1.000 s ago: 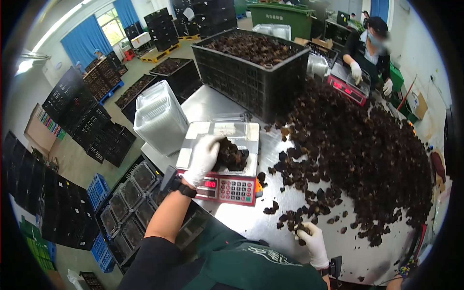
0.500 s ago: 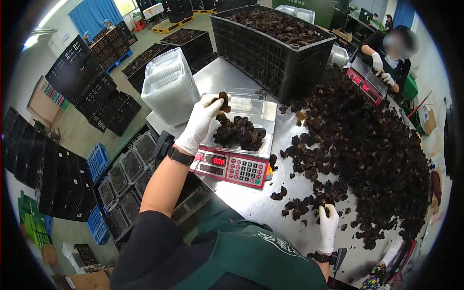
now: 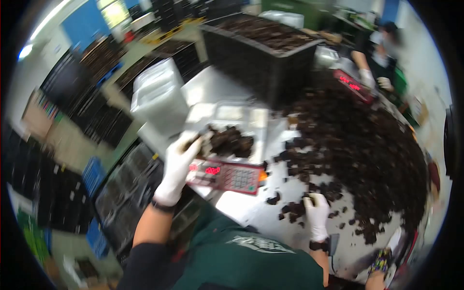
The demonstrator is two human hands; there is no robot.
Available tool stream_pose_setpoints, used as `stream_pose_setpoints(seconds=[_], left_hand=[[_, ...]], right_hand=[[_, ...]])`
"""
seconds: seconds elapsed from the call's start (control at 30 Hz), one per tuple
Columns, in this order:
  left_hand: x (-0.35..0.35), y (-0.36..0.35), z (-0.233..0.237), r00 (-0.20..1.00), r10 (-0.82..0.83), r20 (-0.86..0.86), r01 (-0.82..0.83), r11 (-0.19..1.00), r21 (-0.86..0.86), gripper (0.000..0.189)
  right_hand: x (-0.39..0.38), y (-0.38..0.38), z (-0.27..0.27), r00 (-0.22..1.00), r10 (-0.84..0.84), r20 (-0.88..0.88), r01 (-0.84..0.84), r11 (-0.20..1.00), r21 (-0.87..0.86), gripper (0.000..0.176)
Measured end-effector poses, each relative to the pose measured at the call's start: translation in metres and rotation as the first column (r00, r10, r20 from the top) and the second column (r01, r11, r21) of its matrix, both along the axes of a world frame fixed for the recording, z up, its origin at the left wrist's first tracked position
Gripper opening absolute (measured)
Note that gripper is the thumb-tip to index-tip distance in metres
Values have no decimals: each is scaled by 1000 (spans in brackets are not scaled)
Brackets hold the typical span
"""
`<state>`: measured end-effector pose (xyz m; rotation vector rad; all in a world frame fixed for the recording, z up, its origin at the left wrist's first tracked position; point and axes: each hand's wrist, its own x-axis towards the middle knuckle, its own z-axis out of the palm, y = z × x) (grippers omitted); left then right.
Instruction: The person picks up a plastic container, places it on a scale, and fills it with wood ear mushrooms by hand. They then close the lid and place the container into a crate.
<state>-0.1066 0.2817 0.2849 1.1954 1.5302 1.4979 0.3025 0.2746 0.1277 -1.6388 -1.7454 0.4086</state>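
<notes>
My left hand [image 3: 178, 166], in a white glove, is closed at the left edge of a clear plastic tray [image 3: 259, 121]. A dark piece of wood ear mushroom shows between its thumb and fingers, smeared by motion. Inside the tray lies a small heap of wood ear mushrooms [image 3: 231, 141]. The tray sits on a red digital scale [image 3: 224, 176] with lit red digits. My right hand [image 3: 317, 215], also gloved, has its fingers curled at the near edge of the large mushroom pile [image 3: 357, 145]. A dark bit of mushroom shows at its fingertips.
A black crate [image 3: 261, 63] full of mushrooms stands behind the scale. Stacked clear trays [image 3: 159, 99] are left of it. Filled trays [image 3: 125, 179] sit lower left. A co-worker [image 3: 382, 58] is by another red scale [image 3: 353, 84]; another person's patterned sleeve [image 3: 382, 261] shows lower right.
My left hand has moved down and left, from above the tray to its left edge, still with a dark piece. My right hand stays by the pile. The view has shifted and blurred.
</notes>
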Motion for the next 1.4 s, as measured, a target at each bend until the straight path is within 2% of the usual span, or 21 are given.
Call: stream_pose_setpoints(seconds=[0.07, 0.1, 0.13, 0.2, 0.37, 0.47, 0.53, 0.6, 0.67, 0.73, 0.8, 0.87, 0.97, 1.03, 1.07, 1.1, 1.13, 1.17, 1.2, 1.33, 1.4], left_hand=[[20, -17, -1, 1000, 8, 27, -8, 1000, 8, 23], [25, -25, 3, 997, -64, 32, 68, 987, -143, 20], [22, -29, -13, 986, -122, -115, 108, 986, -125, 18], [21, -32, -47, 989, -124, -83, 114, 987, -112, 15], [77, -45, -29, 951, -309, 17, 299, 901, -314, 17], [87, -50, -59, 838, -425, -343, 367, 903, -222, 17], [102, -56, -63, 848, -414, -330, 326, 899, -292, 19], [114, -56, -60, 911, -377, -168, 289, 873, -394, 21], [120, -59, -73, 936, -347, -64, 316, 905, -283, 23], [121, -56, -70, 947, -319, 45, 313, 879, -361, 28], [120, -50, -74, 912, -260, 318, 344, 906, -247, 33], [110, -41, -56, 893, -248, 374, 324, 934, -154, 35], [71, -10, -45, 983, -80, -163, 78, 997, -22, 37], [37, 14, -42, 882, 44, -469, -18, 998, 60, 38], [22, 29, -48, 827, 66, -559, -33, 997, 69, 39], [8, 43, -59, 808, 107, -580, -49, 992, 115, 39], [-1, 61, -70, 791, 144, -595, -58, 985, 160, 40], [-1, 71, -74, 753, 96, -651, -52, 995, 86, 41], [1, 74, -74, 705, 52, -707, -56, 998, 18, 42], [10, 75, -73, 261, 23, -965, 23, 999, 30, 41], [11, 72, -72, 230, -11, -973, 69, 998, 5, 39]], right_hand=[[-4, -1, 8, 1000, -12, 21, 12, 1000, -7, 19], [0, 1, 0, 997, -25, 79, 29, 999, -46, 22], [3, 2, -6, 997, -43, 67, 48, 996, -76, 24], [9, 10, -30, 994, -59, 94, 65, 996, -63, 25], [0, 11, -8, 982, -143, 125, 147, 989, -25, 20], [-14, 13, 18, 968, -46, 245, 10, 989, 149, 32], [-30, 9, 32, 981, 41, 190, -71, 986, 154, 41], [-59, 2, 41, 934, 341, -108, -329, 938, 112, 44], [-88, -16, 61, 788, 485, -379, -558, 823, -106, 48], [-111, -19, 56, 699, 565, -439, -616, 787, 31, 43], [-118, -1, 64, 706, 582, -404, -603, 793, 89, 40], [-126, 31, 77, 730, 548, -409, -566, 820, 90, 37], [-153, 87, 101, 718, 399, -571, -448, 892, 59, 40], [-187, 127, 90, 502, 429, -751, -448, 872, 199, 44], [-200, 137, 96, 552, 445, -706, -476, 863, 172, 40], [-216, 146, 84, 582, 466, -666, -502, 851, 157, 33], [-221, 159, 86, 733, 624, -271, -607, 780, 154, 28], [-233, 155, 66, 867, 498, 24, -481, 824, 300, 25], [-235, 151, 64, 883, 466, 62, -465, 848, 254, 25], [-206, 131, 75, 826, 485, -287, -392, 860, 326, 35], [-163, 120, 63, 845, 450, -290, -374, 883, 282, 35]])
